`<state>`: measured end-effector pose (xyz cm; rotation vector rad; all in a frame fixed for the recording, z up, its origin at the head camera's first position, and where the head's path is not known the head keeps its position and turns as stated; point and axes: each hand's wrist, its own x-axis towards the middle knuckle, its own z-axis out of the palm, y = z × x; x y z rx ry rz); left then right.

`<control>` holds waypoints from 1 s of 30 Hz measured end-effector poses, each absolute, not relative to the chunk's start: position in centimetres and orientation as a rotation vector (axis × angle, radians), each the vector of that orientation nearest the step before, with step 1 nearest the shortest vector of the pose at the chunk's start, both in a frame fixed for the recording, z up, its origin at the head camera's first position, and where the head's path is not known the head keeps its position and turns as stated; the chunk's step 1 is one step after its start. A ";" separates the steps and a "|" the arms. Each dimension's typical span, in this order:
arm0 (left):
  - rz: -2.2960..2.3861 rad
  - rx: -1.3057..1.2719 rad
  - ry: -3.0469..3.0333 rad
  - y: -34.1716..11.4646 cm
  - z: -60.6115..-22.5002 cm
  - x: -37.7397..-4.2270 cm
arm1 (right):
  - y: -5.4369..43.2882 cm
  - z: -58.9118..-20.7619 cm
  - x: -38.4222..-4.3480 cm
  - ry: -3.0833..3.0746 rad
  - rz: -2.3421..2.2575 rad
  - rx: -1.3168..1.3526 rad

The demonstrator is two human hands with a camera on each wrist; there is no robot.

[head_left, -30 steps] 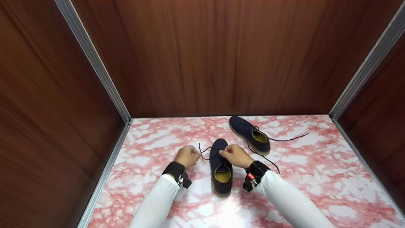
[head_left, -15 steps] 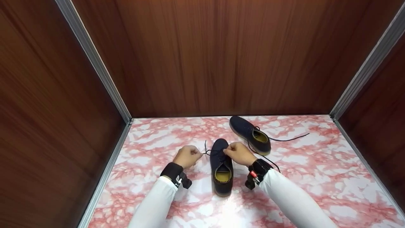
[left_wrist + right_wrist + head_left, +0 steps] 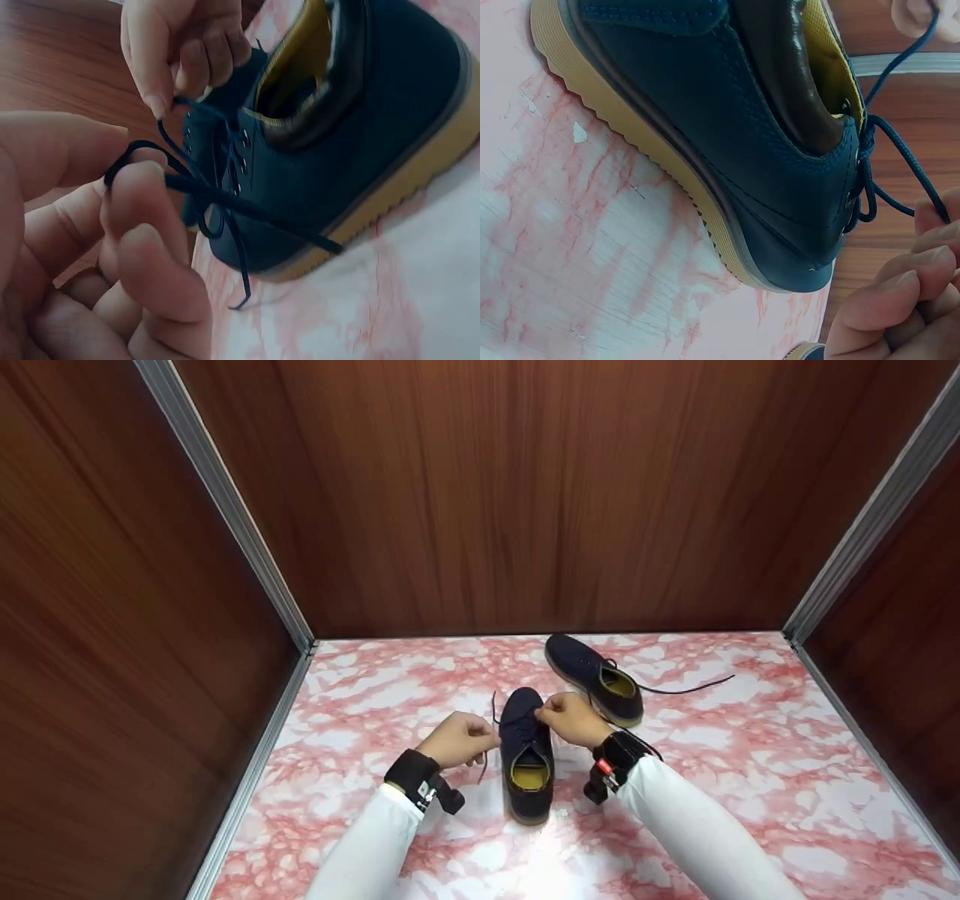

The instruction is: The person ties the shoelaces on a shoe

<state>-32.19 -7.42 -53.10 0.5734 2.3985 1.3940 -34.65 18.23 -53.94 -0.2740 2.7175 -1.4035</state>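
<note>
A dark blue lace-up shoe [image 3: 529, 807] with a yellow lining stands upright, toe pointing away, between my hands. At its left side my left hand [image 3: 459, 740] pinches a dark shoelace [image 3: 262, 214] between thumb and forefinger; in the left wrist view a loose end sticks out past the fingers. My right hand [image 3: 574, 720], above the shoe's right side, pinches another part of the lace [image 3: 913, 162]. The laces cross in a knot or loop over the eyelets [image 3: 245, 138], as both wrist views show. A free lace end [image 3: 494, 705] lies left of the toe.
A second, matching shoe [image 3: 571, 656] lies at an angle behind my right hand, with one long lace [image 3: 694, 688] trailing right and another running under my right wrist. Wood-grain panels [image 3: 480, 495] with metal edge strips [image 3: 247, 532] enclose the red-and-white marbled surface [image 3: 360, 690].
My left hand has shifted right and slightly down, closer to the shoe, drawing the lace with it. The lace loop left of the shoe has shrunk. My right hand has moved slightly right and up.
</note>
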 end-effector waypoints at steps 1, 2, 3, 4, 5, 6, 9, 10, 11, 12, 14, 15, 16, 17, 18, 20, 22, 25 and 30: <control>1.402 0.593 2.379 -7.2 -53.0 -32.1 | 18.3 -53.9 -34.7 2.722 -1.398 -0.273; 1.408 0.609 2.361 -7.0 -52.9 -31.9 | 18.3 -54.0 -34.7 2.727 -1.393 -0.271; 1.420 0.618 2.341 -6.7 -52.9 -31.8 | 18.3 -53.9 -34.7 2.733 -1.390 -0.272; 1.429 0.627 2.323 -6.4 -52.9 -31.6 | 18.3 -53.9 -34.7 2.741 -1.384 -0.275; 1.439 0.634 2.305 -6.2 -52.8 -31.4 | 18.4 -53.9 -34.7 2.746 -1.381 -0.280; 1.446 0.633 2.286 -5.9 -52.8 -31.2 | 18.4 -53.9 -34.7 2.748 -1.378 -0.285; 1.473 0.638 2.240 -5.1 -53.0 -30.7 | 18.5 -53.9 -34.7 2.753 -1.360 -0.296; 1.483 0.640 2.225 -4.9 -53.1 -30.6 | 18.5 -53.9 -34.7 2.754 -1.353 -0.298; 1.496 0.640 2.214 -4.6 -53.1 -30.4 | 18.6 -53.8 -34.7 2.754 -1.348 -0.301; 1.513 0.635 2.202 -4.3 -53.3 -30.3 | 18.6 -53.8 -34.7 2.758 -1.336 -0.303; 1.560 0.607 2.179 -3.7 -53.5 -30.1 | 18.7 -53.6 -34.7 2.769 -1.311 -0.311; 1.588 0.581 2.167 -3.4 -53.7 -30.0 | 18.7 -53.6 -34.7 2.775 -1.300 -0.320; 1.620 0.554 2.158 -3.1 -53.8 -29.8 | 18.8 -53.5 -34.7 2.780 -1.291 -0.325; 1.654 0.524 2.150 -2.8 -54.0 -29.7 | 18.8 -53.5 -34.7 2.784 -1.279 -0.333; 1.679 0.505 2.132 -2.6 -54.2 -29.6 | 18.8 -53.5 -34.7 2.788 -1.268 -0.339; 1.675 0.500 2.124 -2.1 -54.4 -29.4 | 18.9 -53.5 -34.8 2.793 -1.254 -0.356; 1.624 0.532 2.147 -1.9 -54.6 -29.2 | 19.0 -53.4 -34.7 2.797 -1.237 -0.366; 1.537 0.581 2.211 -1.9 -54.8 -29.2 | 19.2 -53.4 -34.7 2.805 -1.222 -0.396; 1.572 0.524 2.366 -2.8 -55.3 -30.4 | 19.3 -53.3 -34.7 2.788 -1.238 -0.404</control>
